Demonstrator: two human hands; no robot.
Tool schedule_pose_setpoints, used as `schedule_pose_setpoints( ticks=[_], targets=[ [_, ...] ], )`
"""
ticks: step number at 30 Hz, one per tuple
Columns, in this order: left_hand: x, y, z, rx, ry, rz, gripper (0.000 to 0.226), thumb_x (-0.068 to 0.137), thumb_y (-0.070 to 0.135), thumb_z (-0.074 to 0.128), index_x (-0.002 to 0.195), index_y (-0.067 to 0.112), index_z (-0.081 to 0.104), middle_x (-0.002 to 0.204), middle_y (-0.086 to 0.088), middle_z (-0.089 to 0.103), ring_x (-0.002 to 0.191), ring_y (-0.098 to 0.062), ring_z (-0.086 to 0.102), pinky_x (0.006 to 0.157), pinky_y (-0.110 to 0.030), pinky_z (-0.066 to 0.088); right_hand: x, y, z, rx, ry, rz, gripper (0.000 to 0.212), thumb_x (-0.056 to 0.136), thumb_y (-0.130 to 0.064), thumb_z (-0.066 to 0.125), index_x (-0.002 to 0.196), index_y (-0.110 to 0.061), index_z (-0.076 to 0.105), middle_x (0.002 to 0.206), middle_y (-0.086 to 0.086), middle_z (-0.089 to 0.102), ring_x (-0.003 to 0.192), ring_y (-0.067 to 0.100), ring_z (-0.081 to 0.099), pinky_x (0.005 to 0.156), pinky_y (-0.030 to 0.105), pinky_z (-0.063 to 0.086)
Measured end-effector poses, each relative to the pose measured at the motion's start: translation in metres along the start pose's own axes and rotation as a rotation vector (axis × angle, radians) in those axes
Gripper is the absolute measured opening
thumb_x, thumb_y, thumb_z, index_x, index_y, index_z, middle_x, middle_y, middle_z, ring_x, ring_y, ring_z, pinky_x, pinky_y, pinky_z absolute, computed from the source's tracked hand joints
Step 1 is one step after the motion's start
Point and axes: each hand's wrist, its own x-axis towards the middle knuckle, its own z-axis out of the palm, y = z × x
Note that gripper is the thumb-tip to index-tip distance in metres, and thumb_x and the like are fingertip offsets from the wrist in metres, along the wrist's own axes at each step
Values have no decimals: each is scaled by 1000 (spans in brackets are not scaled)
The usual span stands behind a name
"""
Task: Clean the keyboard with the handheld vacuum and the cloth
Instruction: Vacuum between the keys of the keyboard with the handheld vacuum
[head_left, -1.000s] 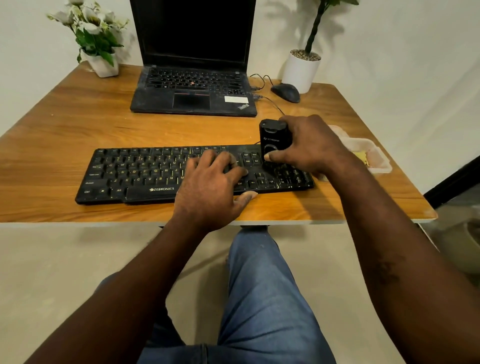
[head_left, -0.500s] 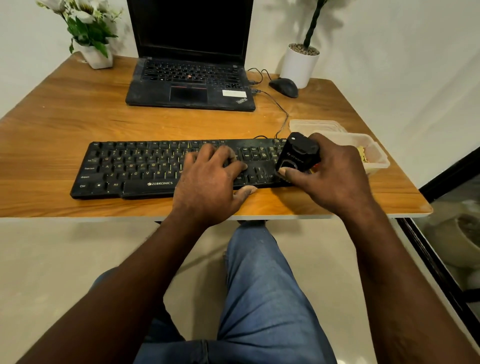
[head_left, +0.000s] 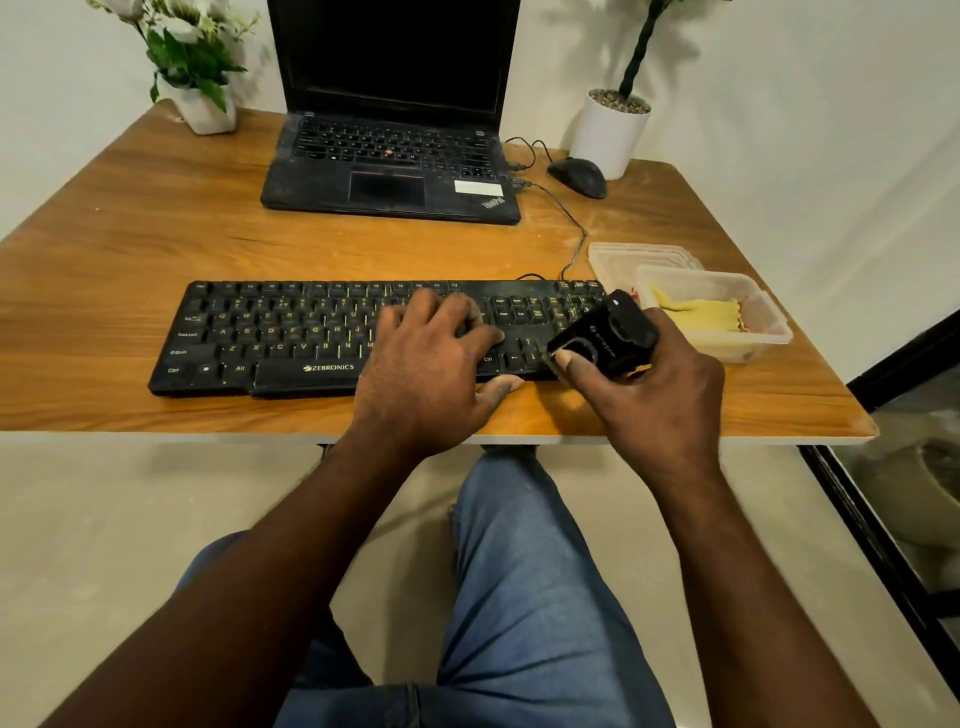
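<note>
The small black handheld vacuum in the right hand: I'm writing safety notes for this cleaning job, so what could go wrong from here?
1. The small black handheld vacuum is tilted over the right end of the black Zebronics keyboard, near the wooden table's front edge; a slip might drop it.
2. The left hand rests flat on the keys; if it lifts, the keyboard may slide.
3. The thin black cable behind could snag.

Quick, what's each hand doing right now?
Left hand: open, fingers resting flat on the keyboard.
Right hand: closed around the handheld vacuum.
</note>
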Motion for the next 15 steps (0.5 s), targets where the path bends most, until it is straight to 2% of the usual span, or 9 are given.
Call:
schedule_pose_setpoints(
  ticks=[2,3,5,7,10,13,15],
  targets=[
    [0,0,0,1,0,-1,63,90,74,49,129,29,67,126,0,57,118,-26,47,92,-45,41,0,-3,7,-30,45,6,49,79,-49,85,120,-27,68,99,-15,71,91,5,68,77,12,47],
    [-1,0,0,0,-2,0,63,90,73,50,130,29,66,127,0,57,118,-26,46,93,-46,40,-1,-6,11,-18,24,6,48,79,-47,85,119,-28,67,98,-16,71,90,3,68,77,13,49],
    [-1,-1,2,9,-9,3,62,89,71,51,131,28,64,128,0,56,119,-26,44,93,-46,40,-5,-12,18,25,-49,-20,44,78,-44,86,116,-29,68,92,-23,66,84,-6,64,73,9,51],
    [-1,-2,2,13,-7,5,62,88,70,52,132,28,64,128,0,55,119,-25,44,93,-46,40,-3,-13,22,16,-42,-42,43,77,-43,86,112,-27,68,90,-23,64,80,-6,63,70,7,49],
    [0,-1,2,-5,6,4,63,89,73,50,130,28,65,127,1,57,117,-25,46,92,-45,40,13,-9,24,-10,25,22,45,77,-49,85,114,-28,69,98,-14,72,87,3,67,70,10,47],
    [-1,-1,2,-7,10,3,64,89,75,49,130,29,66,126,2,57,117,-24,46,93,-45,40,25,-4,26,-124,58,19,45,79,-51,82,113,-25,68,101,-4,76,89,16,70,70,23,49],
    [-1,-2,2,-5,8,1,64,89,75,48,131,29,65,127,3,57,117,-24,45,93,-45,39,28,-7,26,-122,98,36,44,80,-51,82,112,-23,68,101,-3,76,88,17,68,71,23,44]
  ],
)
